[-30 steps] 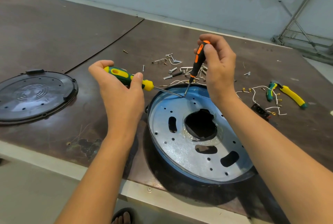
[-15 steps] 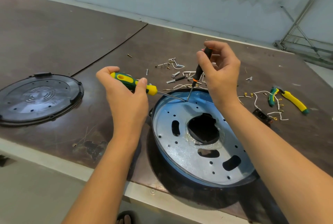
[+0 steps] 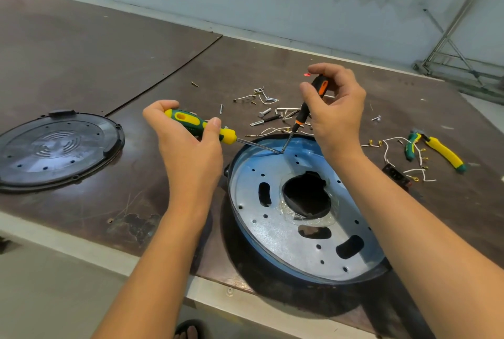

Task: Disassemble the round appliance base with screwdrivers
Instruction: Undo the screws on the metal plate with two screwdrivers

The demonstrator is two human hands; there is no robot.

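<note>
Galvanised steel plate, blue-tinted, fills the round appliance base [image 3: 270, 237], which lies flat on the desk [image 3: 131, 71] near its front edge, just below both hands

Working point: inner wall of the base at roughly 11–12 o'clock on its rim. Both tips converge there, touching or nearly so. Cannot tell whether either sits in a screw head or in the seam

Yellow-green screwdriver [image 3: 191, 120]: long axis near horizontal, running 9 o'clock to 3 o'clock and slightly downward, shaft crossing the rim. Left hand [image 3: 188, 150] grips the handle, fingers curled over the top, thumb on the near side; forearm rises from 6 o'clock

Black-orange screwdriver [image 3: 303, 112]: steep, handle tipped toward 1 o'clock. Right hand [image 3: 338, 117] pinches the upper handle between thumb and fingertips, other fingers loosely curled; forearm comes in from 4 o'clock over the base

Judgement: right hand is nearer the point and set for turning; left reads as lever or brace

Loose screws [image 3: 264, 113] lie at 12 o'clock beyond the base; black cover [image 3: 57, 147] well apart at 9 o'clock; pliers [image 3: 441, 152] at 3 o'clock
</note>
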